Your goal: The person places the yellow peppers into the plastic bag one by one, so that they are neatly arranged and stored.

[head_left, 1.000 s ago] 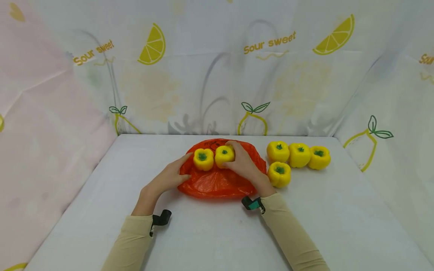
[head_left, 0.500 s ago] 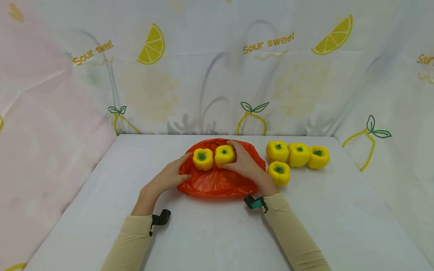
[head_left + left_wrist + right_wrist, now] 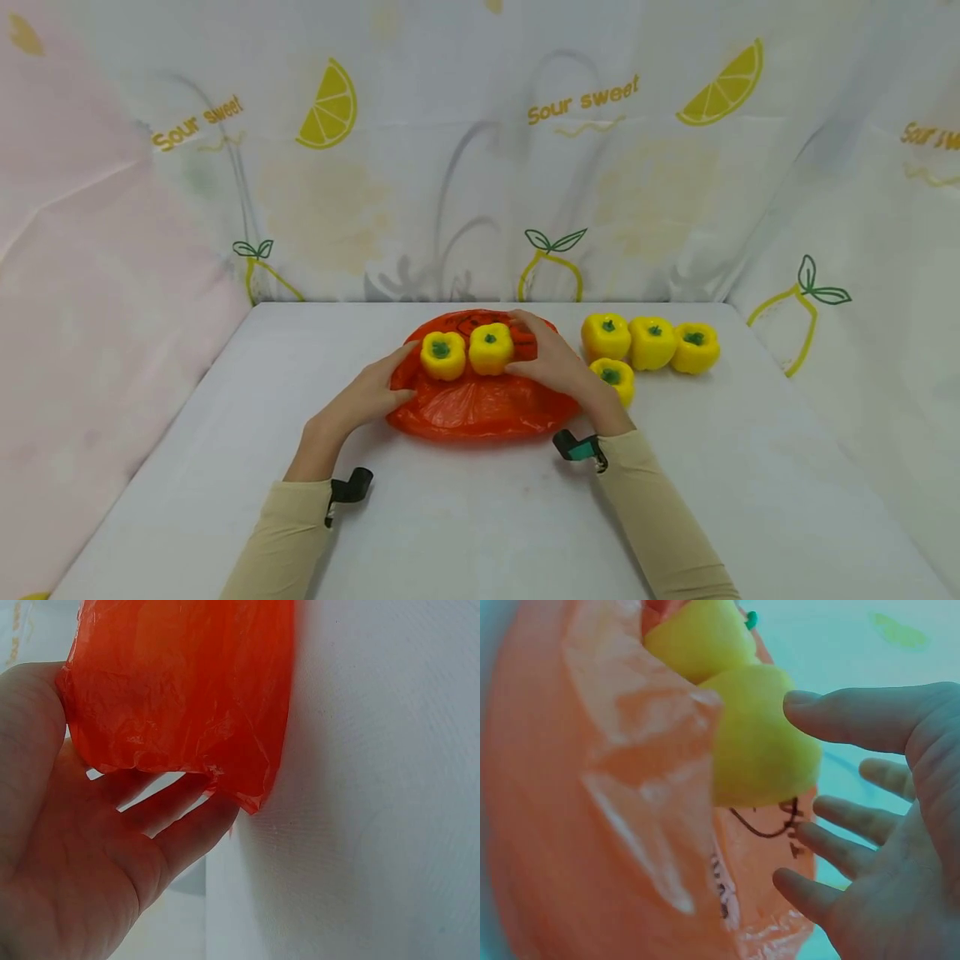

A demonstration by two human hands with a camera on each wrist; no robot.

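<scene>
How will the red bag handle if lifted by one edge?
The red bag is probably floppy: its plastic creases visibly. Likely slick too, given the glossy highlights. Lifting one edge could shift the two yellow peppers, since they sit within its outline in the head view.

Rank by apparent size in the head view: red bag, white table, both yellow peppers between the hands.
1. White table
2. Red bag
3. Left yellow pepper and right yellow pepper: look alike, not ranked apart.
</scene>
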